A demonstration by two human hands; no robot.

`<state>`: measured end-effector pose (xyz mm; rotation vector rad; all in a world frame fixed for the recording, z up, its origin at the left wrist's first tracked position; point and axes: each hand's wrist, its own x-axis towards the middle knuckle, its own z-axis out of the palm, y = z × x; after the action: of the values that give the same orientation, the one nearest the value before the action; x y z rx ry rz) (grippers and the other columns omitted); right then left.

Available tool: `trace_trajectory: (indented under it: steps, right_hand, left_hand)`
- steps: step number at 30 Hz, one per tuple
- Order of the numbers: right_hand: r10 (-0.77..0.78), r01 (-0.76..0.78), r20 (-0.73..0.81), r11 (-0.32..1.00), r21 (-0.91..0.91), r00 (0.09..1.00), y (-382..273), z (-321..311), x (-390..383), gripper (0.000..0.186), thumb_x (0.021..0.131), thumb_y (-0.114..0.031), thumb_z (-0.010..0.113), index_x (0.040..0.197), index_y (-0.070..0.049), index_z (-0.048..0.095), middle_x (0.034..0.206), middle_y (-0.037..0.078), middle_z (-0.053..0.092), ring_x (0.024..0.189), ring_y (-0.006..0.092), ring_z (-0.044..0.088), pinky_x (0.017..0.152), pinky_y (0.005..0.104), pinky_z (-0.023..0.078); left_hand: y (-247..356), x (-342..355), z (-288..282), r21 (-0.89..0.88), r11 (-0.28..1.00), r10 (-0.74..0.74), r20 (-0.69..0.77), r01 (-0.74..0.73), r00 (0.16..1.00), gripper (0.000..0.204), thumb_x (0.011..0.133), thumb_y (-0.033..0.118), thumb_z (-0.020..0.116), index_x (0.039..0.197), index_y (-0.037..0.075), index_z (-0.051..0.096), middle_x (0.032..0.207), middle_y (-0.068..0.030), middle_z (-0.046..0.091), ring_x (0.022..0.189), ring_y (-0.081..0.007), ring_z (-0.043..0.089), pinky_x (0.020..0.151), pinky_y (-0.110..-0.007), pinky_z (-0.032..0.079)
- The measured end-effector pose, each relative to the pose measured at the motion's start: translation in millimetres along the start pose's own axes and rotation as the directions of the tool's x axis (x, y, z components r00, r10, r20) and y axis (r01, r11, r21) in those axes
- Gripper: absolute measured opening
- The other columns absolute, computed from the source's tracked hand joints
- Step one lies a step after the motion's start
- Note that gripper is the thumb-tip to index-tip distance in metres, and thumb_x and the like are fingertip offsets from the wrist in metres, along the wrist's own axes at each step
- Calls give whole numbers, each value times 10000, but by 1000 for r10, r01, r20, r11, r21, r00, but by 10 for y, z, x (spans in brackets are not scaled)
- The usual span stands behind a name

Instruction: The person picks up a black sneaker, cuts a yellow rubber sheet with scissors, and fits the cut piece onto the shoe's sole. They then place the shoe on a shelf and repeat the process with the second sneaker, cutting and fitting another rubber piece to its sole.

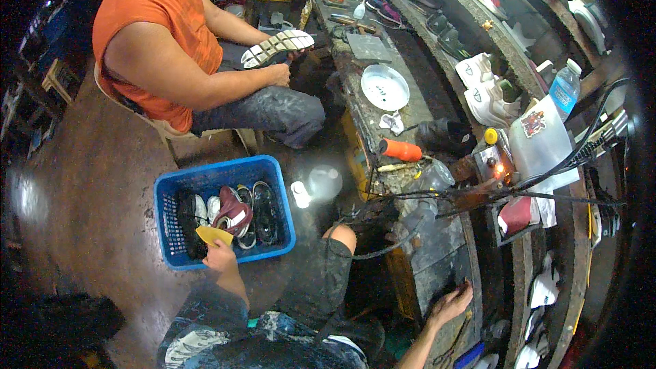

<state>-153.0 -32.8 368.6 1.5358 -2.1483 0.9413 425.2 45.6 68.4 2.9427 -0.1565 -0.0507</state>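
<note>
My left hand [220,257] is closed on a small yellow sheet [214,235], perhaps folded, over the near rim of a blue plastic basket [285,239]. Inside the basket lie several shoes, among them a maroon shoe [233,206] just beyond the sheet and a black shoe [264,212] on the right. My right hand [451,304] rests at the near end of the dark workbench [437,270], its fingers stretched out and holding nothing that I can see.
A co-worker in an orange top [147,41] sits across, holding a shoe with a white sole [279,49]. On the bench are a white bowl [385,87] and an orange cylinder [400,150]. Cables [478,190] cross above it. Shelves with shoes [488,92] line the right.
</note>
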Motion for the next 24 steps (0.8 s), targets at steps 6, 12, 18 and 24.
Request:
trace_trajectory:
  steps: [6, 12, 18, 24]
  right_hand:
    - [140, -116, 131, 977, -177, 981, -42, -1, 30, 426, 1057, -330, 606, 1169, 71, 696, 1158, 258, 674, 1101, 467, 620, 984, 522, 484]
    - [62, -55, 39, 986, -159, 997, -25, 40, 28, 388, 1044, -293, 620, 1160, 63, 723, 1118, 256, 668, 1069, 455, 624, 969, 508, 490]
    - [29, -28, 12, 999, -41, 1000, -83, -22, 21, 241, 1020, -132, 644, 1192, 3, 748, 1087, 191, 664, 1031, 373, 658, 908, 437, 519]
    - [-53, 55, 16, 992, -113, 998, -145, -78, 25, 233, 924, -44, 704, 1145, -58, 776, 1046, 159, 646, 986, 355, 648, 861, 431, 519]
  left_hand:
    - [-13, -11, 28, -38, 999, 7, -28, -8, 1000, 524, 1042, 431, 430, 980, 33, 765, 882, -227, 773, 855, -414, 739, 916, -519, 454]
    - [-1, 1, -17, 2, 1000, 19, 8, -19, 1000, 512, 1041, 428, 431, 1027, 34, 757, 917, -235, 776, 881, -410, 744, 920, -525, 452]
    - [33, -10, -84, 1, 1000, -16, 51, 16, 999, 522, 1038, 432, 432, 1069, 29, 761, 948, -235, 782, 912, -404, 751, 955, -521, 455]
    - [19, -2, -51, 31, 1000, 4, 6, -5, 1000, 494, 1029, 418, 472, 1043, 23, 768, 892, -221, 781, 831, -403, 753, 923, -520, 475]
